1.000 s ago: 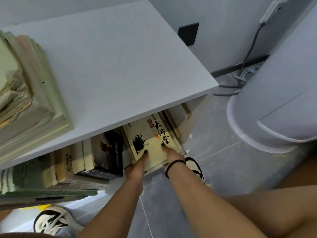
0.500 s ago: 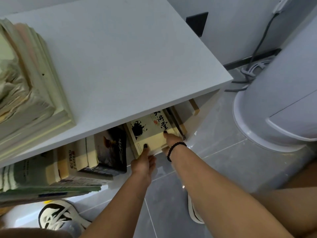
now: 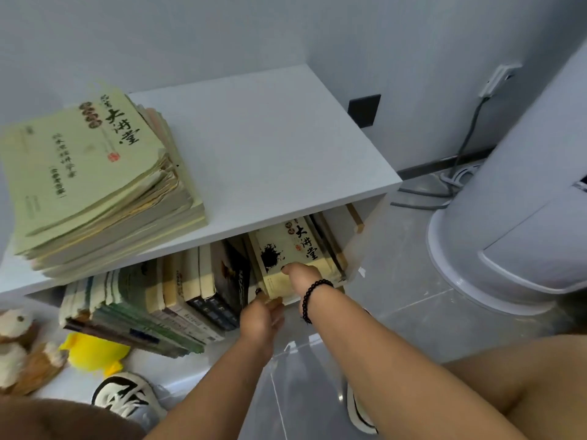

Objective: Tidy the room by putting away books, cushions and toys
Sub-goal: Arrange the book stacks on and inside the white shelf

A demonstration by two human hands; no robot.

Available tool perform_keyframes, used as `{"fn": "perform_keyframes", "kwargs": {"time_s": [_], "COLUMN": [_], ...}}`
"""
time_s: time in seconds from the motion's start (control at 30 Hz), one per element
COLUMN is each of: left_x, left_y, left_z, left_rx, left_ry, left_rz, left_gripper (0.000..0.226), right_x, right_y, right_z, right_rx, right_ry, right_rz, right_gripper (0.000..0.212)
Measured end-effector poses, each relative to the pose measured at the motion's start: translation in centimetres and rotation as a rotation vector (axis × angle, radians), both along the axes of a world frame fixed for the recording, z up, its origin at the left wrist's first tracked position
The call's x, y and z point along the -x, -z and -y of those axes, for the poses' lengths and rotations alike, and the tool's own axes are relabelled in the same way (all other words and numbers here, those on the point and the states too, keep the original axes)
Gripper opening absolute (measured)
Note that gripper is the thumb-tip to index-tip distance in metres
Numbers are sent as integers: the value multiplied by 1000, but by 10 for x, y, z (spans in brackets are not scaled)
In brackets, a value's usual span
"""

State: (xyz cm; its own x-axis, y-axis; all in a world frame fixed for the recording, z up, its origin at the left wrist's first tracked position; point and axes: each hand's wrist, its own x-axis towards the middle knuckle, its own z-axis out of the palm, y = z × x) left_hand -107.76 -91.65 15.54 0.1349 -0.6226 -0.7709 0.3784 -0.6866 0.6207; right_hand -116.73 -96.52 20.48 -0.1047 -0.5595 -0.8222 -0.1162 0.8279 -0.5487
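Left hand point(image 3: 262, 319): at 6 o'clock in the view, fingers curled under the book's lower edge, pinching it.
Right hand point(image 3: 301, 274): just beyond, fingers on the cover — whether spread or together, I cannot tell.
Cream book point(image 3: 292, 252): leaning at the right end of the lower shelf point(image 3: 314, 298), partly out.
Advice: push squarely, straighten it against its neighbours.
Stack point(image 3: 95, 179): on top, at 10 o'clock — probably next.
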Motion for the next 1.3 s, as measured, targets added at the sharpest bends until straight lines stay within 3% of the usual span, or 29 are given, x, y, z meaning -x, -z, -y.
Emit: {"fn": "perform_keyframes", "kwargs": {"time_s": [0.2, 0.33, 0.43, 0.5, 0.57, 0.63, 0.7, 0.77, 0.87, 0.93, 1.0, 1.1, 1.17, 1.3], "left_x": [-41, -74, -108, -135, -154, -169, -185, -200, -212, -211, -198, -179, -180, -186], "left_y": [-66, -135, -194, -230, -259, -275, -280, -276, -262, -255, -251, -250, -251, -252], "left_z": [-25, -35, -40, -43, -41, -31, -16, 0, 29, 44, 52, 53, 55, 60], "left_rx": [119, 218, 312, 435, 624, 775, 798, 737, 587, 484, 435, 399, 388, 370], "left_ry": [291, 548, 758, 762, 574, 185, -146, -311, -354, -250, -92, -3, -70, -267], "left_rz": [178, 262, 193, -10, -143, -136, -60, 36, 188, 302, 259, 223, 231, 121], "left_gripper": [13, 29, 37, 52, 42, 15, 26, 21, 9, 22, 22, 16, 20, 15], "right_x": [-18, -27, -27, -29, -32, -40, -52, -62, -71, -77, -84, -100, -103, -92], "right_y": [-81, -149, -193, -215, -231, -240, -240, -233, -221, -215, -207, -196, -190, -192], "right_z": [-27, -37, -40, -37, -30, -19, -5, 8, 23, 33, 41, 43, 47, 46], "right_rx": [205, 330, 452, 497, 627, 742, 793, 805, 773, 733, 642, 555, 587, 533], "right_ry": [-458, -931, -1049, -892, -647, -344, -116, -30, -35, -59, -106, -230, -226, -85], "right_rz": [-73, -277, -340, -197, -6, 187, 264, 205, 72, -1, 84, 141, 103, 336], "right_gripper": [54, 18, 28, 27, 23, 25, 22, 12, 14, 42, 57, 39, 24, 12]}}
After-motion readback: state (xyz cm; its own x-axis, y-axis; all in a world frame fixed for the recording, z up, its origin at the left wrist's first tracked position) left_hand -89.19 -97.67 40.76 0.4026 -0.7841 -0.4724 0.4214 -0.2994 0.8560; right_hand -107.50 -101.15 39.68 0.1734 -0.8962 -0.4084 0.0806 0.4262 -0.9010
